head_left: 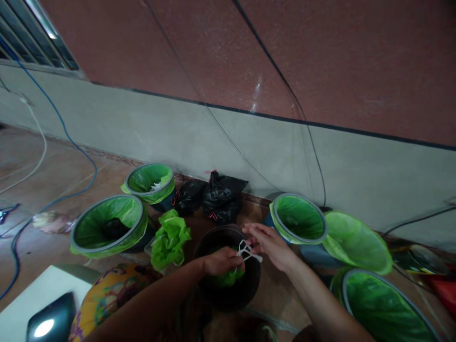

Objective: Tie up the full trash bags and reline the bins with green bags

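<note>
My left hand (223,261) is closed over a dark bin (256,280), gripping the gathered top of a green plastic bag (230,278). A white drawstring (245,251) loops out from between the two hands. On the bin's right side, my right hand (267,242) has its fingers stretched out, their tips against the string. The lower part of the bag sits inside the bin, in shadow. To the left of the bin lies a crumpled green bag (170,240).
Green-lined bins (107,228), (151,183) stand at left; more lined bins (299,218), (388,308) stand at right. Tied black bags (223,194) rest by the wall. A tablet-like dark device (52,316) lies on a white surface at lower left. A blue cable (64,126) crosses the floor.
</note>
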Tool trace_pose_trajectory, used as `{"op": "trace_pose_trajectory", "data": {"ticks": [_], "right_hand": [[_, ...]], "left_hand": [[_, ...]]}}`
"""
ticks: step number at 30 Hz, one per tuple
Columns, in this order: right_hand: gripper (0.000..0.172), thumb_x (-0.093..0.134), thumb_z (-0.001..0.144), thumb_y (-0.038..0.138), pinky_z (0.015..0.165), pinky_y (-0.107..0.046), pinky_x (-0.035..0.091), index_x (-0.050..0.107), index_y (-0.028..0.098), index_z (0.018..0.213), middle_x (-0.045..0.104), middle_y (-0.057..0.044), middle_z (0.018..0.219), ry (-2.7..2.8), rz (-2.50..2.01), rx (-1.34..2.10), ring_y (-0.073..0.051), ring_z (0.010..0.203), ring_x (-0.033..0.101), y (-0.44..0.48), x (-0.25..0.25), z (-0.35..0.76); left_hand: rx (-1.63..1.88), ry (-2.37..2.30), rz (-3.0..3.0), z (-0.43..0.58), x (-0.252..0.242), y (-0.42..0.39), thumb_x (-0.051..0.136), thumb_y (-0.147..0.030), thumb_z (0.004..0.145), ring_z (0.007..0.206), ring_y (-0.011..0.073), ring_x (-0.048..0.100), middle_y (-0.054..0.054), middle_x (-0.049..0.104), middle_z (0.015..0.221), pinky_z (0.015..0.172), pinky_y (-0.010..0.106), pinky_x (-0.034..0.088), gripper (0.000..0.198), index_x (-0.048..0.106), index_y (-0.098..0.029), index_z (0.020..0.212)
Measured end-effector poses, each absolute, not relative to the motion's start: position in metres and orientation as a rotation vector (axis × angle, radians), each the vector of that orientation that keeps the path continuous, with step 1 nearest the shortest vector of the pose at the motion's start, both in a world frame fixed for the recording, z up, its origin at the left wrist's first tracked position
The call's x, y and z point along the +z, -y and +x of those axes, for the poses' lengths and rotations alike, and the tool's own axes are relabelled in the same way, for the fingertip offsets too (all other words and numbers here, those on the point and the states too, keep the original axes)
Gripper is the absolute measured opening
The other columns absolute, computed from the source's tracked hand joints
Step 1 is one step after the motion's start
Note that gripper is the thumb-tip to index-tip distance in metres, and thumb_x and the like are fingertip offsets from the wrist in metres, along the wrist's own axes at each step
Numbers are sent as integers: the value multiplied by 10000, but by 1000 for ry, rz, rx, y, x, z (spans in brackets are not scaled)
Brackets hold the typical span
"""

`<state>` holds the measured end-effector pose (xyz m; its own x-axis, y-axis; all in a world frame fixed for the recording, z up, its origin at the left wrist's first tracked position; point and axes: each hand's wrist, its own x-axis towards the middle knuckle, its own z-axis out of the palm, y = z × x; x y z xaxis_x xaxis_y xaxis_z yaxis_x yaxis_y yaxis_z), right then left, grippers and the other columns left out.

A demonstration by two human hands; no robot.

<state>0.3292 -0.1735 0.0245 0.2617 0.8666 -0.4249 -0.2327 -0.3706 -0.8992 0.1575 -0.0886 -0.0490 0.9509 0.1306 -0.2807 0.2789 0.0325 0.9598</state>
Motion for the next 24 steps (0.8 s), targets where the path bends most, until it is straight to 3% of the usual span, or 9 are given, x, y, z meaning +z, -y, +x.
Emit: {"op": "trace_pose_trajectory", "data": {"ticks": [3, 8, 14, 17, 24], "right_hand": [[430, 554, 815, 443, 549, -248, 491, 554, 220, 1182, 601, -112, 1254, 657, -1565, 1128, -110, 673, 605, 171, 17, 339], [272, 479, 757, 173, 499, -201, 410, 642, 191, 975, 679, -15, 799, 1224, -1708, 1436, -94, 566, 545, 180, -6, 331], [120, 594, 756, 256, 504, -200, 350, 649, 168, 817, 616, 12, 662, 1344, -1779, 1488, -97, 567, 503, 193, -21, 342], [212, 544, 815, 304, 513, -209, 324, 641, 155, 698, 552, 22, 567, 1382, -1823, 1425, -92, 542, 473, 195, -15, 351], [240, 494, 844, 314, 455, -188, 299, 647, 166, 732, 560, 29, 559, 1389, -1726, 1611, -67, 462, 435, 199, 20, 323]], "left_hand": [[-97, -388, 1490, 158, -49, 89, 460, -687, 808, 614, 119, 447, 1, 518, 614, 594, 233, 342, 583, 690, -153, 757], [-41, -420, 1343, 159, -43, 90, 523, -696, 752, 593, 108, 428, -3, 531, 602, 588, 238, 334, 574, 687, -146, 726], [14, -586, 1242, 162, -42, 89, 569, -601, 742, 552, 93, 407, -26, 495, 544, 549, 235, 284, 488, 700, -130, 727], [18, -686, 1233, 164, -46, 90, 546, -551, 752, 533, 90, 395, -29, 500, 521, 542, 238, 270, 452, 708, -130, 727], [136, -744, 1101, 168, -46, 91, 586, -428, 709, 561, 92, 450, 24, 634, 643, 560, 238, 307, 336, 723, -122, 735]]}}
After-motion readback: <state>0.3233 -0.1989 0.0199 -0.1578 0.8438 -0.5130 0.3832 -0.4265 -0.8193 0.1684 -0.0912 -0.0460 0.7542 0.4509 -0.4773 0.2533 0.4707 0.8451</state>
